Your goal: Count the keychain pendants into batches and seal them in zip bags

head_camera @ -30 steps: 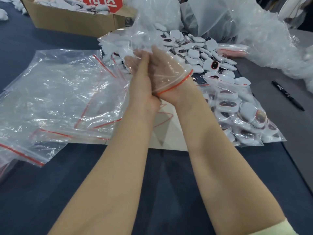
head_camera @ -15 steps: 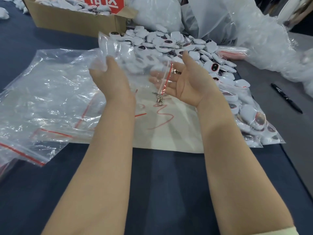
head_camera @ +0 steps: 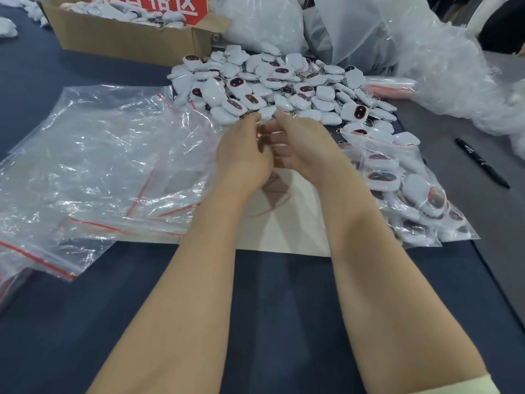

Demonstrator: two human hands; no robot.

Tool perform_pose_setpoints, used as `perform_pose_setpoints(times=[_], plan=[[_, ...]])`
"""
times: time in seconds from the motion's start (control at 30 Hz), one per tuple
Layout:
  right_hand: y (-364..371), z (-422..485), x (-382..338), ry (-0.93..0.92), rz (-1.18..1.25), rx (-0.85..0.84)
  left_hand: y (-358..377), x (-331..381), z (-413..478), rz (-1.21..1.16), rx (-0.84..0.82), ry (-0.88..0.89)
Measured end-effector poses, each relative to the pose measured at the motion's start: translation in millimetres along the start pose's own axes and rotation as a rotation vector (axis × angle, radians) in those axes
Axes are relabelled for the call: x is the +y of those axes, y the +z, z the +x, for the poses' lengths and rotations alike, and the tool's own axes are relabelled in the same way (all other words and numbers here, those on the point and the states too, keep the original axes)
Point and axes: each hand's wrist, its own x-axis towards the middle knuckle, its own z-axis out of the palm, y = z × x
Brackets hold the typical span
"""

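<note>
Both hands are in at the near edge of the pendant pile (head_camera: 284,83), a big heap of white keychain pendants, some showing dark oval faces, in the middle of the worktop (head_camera: 284,302) towards its far edge. The left hand (head_camera: 244,155) and the right hand (head_camera: 306,149) are close together, fingers curled in towards each other, almost touching. There's a small pinkish glint between the fingertips, but from where I stand I can't tell whether either hand actually has hold of anything.

Under the wrists lies a white sheet of paper (head_camera: 287,231) with a red scribble on it.

Out on the left side of the worktop, a loose spread of empty zip bags (head_camera: 113,155), clear plastic with red seal strips, crumpled and overlapping, one corner reaching the edge of the pile.

On the right, just beside the right forearm, a filled zip bag (head_camera: 412,194) lies flat, packed with pendants, touching the near side of the heap.

Further right, on the grey strip of the worktop, a black marker (head_camera: 480,163) lies on its own, well apart from the bags.

At the far-left corner sits a cardboard box (head_camera: 127,38) holding more white pieces, a red sign with white characters sticking up out of it. Along the far edge and the far-right corner, large clear plastic sacks (head_camera: 426,58) are bunched up behind the pile.
</note>
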Motion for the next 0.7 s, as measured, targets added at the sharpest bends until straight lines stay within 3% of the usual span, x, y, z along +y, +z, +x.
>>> perform_pose_setpoints(times=[0.1, 0.17, 0.3, 0.37, 0.6, 0.7], plan=[[-5, 9, 8, -0.238, -0.471, 0.320, 3, -7, 0, 0.002, 0.105, -0.170], [-5, 8, 16, -0.311, -0.694, 0.411, 4, -11, 0, -0.029, 0.142, -0.199], [6, 13, 32, -0.428, -0.939, 0.190, 6, -11, 1, 0.007, 0.152, -0.192], [9, 17, 34, -0.428, -1.037, 0.167, 7, -11, 0, 0.040, 0.157, -0.202], [8, 19, 30, -0.222, -1.035, 0.312, 9, -11, 2, 0.081, 0.131, -0.201], [8, 18, 31, -0.266, -0.800, 0.329, 9, -12, 4, 0.099, 0.125, -0.195]])
